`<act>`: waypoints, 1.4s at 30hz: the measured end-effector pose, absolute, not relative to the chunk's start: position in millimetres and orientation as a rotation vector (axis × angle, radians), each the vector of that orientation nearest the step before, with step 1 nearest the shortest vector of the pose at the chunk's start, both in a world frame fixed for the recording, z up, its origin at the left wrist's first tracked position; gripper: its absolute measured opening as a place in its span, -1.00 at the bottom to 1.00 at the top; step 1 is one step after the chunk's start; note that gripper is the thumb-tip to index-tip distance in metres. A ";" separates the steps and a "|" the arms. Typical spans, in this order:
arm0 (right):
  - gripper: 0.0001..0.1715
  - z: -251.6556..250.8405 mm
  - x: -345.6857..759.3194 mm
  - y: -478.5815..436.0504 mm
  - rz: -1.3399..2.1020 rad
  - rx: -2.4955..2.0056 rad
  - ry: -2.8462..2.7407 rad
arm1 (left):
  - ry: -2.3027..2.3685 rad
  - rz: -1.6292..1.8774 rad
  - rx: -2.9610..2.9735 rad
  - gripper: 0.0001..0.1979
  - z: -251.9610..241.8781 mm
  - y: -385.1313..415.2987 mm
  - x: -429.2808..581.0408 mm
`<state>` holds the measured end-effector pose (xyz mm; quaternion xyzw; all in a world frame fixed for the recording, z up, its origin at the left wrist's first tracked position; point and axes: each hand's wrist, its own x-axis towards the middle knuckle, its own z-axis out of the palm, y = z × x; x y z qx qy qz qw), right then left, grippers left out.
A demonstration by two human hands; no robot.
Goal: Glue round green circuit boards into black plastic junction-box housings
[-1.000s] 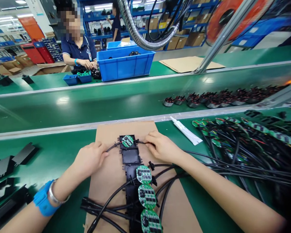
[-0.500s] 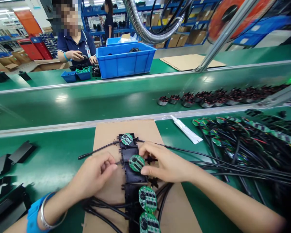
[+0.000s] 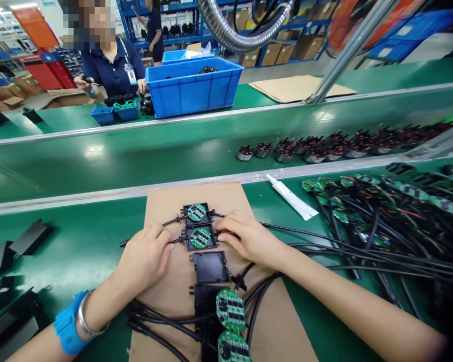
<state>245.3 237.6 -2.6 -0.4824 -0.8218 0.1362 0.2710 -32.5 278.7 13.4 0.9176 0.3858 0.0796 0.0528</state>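
A column of black square housings lies on a cardboard sheet. The top two hold round green circuit boards with black cables running out both sides. My left hand pinches the left cable of the second housing. My right hand presses the cable on that housing's right side, fingers closed on it. The third housing stands bare. Two more green boards rest on the lower housings.
A tangled heap of cabled green boards fills the right. A white tube lies by the conveyor rail. Motor stators ride the belt. Black plates lie at left. Across, a person works beside a blue bin.
Both hands came down from the top housing, carried a second green board with its cables, and seated it in the second housing, where they now press its cables.
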 end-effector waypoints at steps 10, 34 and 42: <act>-0.76 39.7 211.7 173.3 0.883 -1.226 -2.423 | 0.731 0.019 2.106 -0.98 24.1 213.7 -23.9; -0.84 21.2 238.7 187.8 0.751 -1.445 -2.165 | 0.877 0.461 2.470 -0.83 9.3 243.1 -28.6; -0.86 19.7 229.6 188.9 0.744 -1.387 -2.217 | 0.912 0.414 2.482 -0.85 12.1 236.9 -49.4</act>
